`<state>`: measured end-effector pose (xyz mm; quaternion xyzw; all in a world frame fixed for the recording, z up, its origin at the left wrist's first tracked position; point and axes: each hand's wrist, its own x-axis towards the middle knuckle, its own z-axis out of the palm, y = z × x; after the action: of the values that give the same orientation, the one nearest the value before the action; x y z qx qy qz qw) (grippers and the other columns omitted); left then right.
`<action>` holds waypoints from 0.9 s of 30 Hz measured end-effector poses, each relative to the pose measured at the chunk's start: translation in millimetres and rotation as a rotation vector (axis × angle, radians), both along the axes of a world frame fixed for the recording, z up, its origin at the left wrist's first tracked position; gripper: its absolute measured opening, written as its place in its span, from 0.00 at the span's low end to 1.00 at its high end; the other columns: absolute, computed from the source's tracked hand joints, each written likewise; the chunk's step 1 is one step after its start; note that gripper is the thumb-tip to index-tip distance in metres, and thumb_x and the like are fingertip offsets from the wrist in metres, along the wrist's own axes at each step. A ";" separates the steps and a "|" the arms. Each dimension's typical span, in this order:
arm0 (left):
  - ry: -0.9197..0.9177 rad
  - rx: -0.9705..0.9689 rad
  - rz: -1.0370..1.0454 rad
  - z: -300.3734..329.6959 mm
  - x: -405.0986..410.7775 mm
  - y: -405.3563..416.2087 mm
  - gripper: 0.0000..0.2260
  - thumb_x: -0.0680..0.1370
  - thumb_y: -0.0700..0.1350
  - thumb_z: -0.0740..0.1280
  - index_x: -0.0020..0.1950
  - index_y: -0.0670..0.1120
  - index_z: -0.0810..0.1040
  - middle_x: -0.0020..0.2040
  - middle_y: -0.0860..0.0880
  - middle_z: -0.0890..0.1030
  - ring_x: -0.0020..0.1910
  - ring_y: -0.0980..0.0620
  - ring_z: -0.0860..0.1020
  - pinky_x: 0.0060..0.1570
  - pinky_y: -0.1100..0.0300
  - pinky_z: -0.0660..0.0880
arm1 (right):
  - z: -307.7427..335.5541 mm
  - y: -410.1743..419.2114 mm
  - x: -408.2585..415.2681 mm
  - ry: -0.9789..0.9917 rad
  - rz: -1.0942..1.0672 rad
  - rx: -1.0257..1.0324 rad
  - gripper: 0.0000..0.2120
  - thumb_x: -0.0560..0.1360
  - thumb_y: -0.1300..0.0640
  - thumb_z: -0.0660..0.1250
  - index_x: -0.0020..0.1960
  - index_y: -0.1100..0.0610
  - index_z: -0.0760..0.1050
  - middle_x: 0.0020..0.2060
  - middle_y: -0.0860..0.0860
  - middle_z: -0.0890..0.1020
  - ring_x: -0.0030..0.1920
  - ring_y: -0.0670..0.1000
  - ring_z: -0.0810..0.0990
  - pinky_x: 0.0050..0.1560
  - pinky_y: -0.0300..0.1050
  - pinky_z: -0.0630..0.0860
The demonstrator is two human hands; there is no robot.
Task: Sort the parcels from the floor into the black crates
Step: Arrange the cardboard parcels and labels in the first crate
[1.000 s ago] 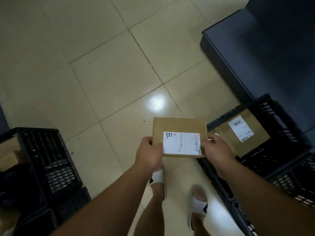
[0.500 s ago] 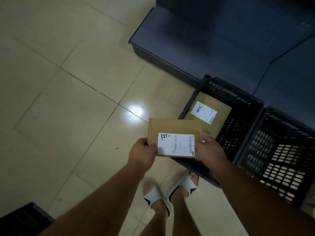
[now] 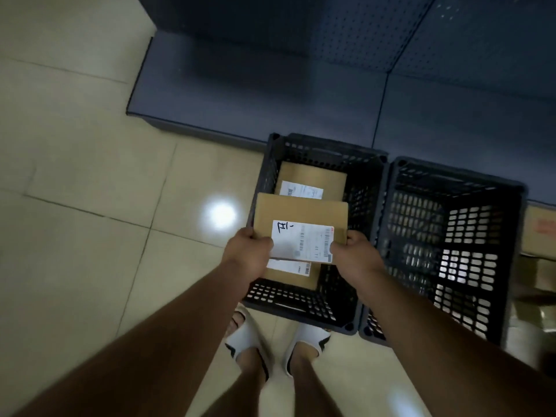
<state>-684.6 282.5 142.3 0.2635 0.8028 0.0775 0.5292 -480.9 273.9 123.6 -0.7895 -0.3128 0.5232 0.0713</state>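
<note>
A flat brown parcel (image 3: 301, 210) with a white shipping label is held level between my left hand (image 3: 248, 252) on its left edge and my right hand (image 3: 355, 254) on its right edge. It hovers above the left black crate (image 3: 365, 176). Inside that crate lie two brown labelled parcels: one at the far end (image 3: 313, 177) and one at the near end (image 3: 293, 276), both partly hidden by the held parcel. A second black crate (image 3: 451, 182) stands touching it on the right, its inside dark.
Dark blue shelving (image 3: 270, 85) runs behind the crates. Cardboard boxes (image 3: 538, 233) sit to the right of the second crate. Pale tiled floor (image 3: 90, 206) spreads to the left. My feet in white slippers (image 3: 307, 341) stand just before the left crate.
The view has swung right, bringing both crates in front of me. The parcel, held in both hands, has moved from beside the left crate to over its opening.
</note>
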 end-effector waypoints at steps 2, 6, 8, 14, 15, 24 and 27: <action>0.011 0.002 -0.027 -14.3 12.9 17.0 0.15 0.75 0.48 0.65 0.61 0.51 0.79 0.51 0.50 0.83 0.45 0.49 0.82 0.39 0.58 0.77 | -14.5 9.2 7.3 -0.005 -0.046 0.004 0.14 0.75 0.50 0.63 0.60 0.44 0.73 0.49 0.45 0.81 0.42 0.46 0.79 0.36 0.40 0.73; 0.039 0.031 -0.099 -57.1 30.7 50.4 0.08 0.76 0.45 0.66 0.55 0.49 0.78 0.50 0.48 0.83 0.44 0.49 0.82 0.37 0.59 0.76 | -50.9 33.4 18.6 -0.031 -0.098 0.041 0.17 0.75 0.51 0.62 0.63 0.45 0.71 0.53 0.46 0.82 0.40 0.44 0.77 0.32 0.39 0.70; 0.041 0.051 -0.129 -83.6 36.1 67.1 0.12 0.76 0.45 0.66 0.60 0.49 0.77 0.54 0.48 0.83 0.45 0.49 0.82 0.38 0.58 0.78 | -74.2 47.4 22.3 -0.043 -0.094 0.056 0.21 0.75 0.51 0.61 0.69 0.46 0.68 0.58 0.48 0.80 0.44 0.49 0.79 0.34 0.40 0.71; 0.053 0.111 -0.196 -162.7 39.6 99.3 0.29 0.77 0.47 0.66 0.77 0.56 0.64 0.67 0.49 0.74 0.49 0.48 0.79 0.27 0.64 0.70 | -144.7 80.5 16.0 -0.046 -0.090 0.082 0.28 0.75 0.50 0.62 0.75 0.46 0.64 0.65 0.51 0.76 0.55 0.55 0.79 0.49 0.49 0.81; 0.063 0.113 -0.209 -174.4 39.4 104.5 0.29 0.77 0.47 0.66 0.78 0.56 0.64 0.67 0.48 0.74 0.51 0.47 0.79 0.28 0.63 0.69 | -155.4 86.0 14.1 -0.048 -0.094 0.081 0.28 0.75 0.51 0.62 0.75 0.47 0.64 0.66 0.51 0.76 0.56 0.56 0.79 0.49 0.50 0.81; 0.102 0.104 -0.251 -237.0 37.6 129.1 0.21 0.77 0.47 0.63 0.71 0.51 0.70 0.67 0.44 0.73 0.54 0.43 0.79 0.52 0.51 0.79 | -229.7 103.0 2.9 -0.099 -0.005 0.153 0.27 0.77 0.59 0.59 0.75 0.50 0.65 0.73 0.50 0.66 0.52 0.51 0.74 0.41 0.41 0.73; 0.123 0.129 -0.282 -242.8 39.7 134.6 0.23 0.77 0.47 0.62 0.73 0.51 0.68 0.69 0.45 0.68 0.50 0.46 0.77 0.50 0.52 0.80 | -236.5 105.7 -1.3 -0.102 0.014 0.181 0.30 0.77 0.62 0.58 0.78 0.49 0.60 0.76 0.47 0.61 0.55 0.50 0.74 0.41 0.37 0.71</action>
<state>-645.0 417.1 -100.5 0.4112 0.7822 0.0375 0.4666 -482.2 379.6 -112.9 -0.8034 -0.3674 0.4523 0.1224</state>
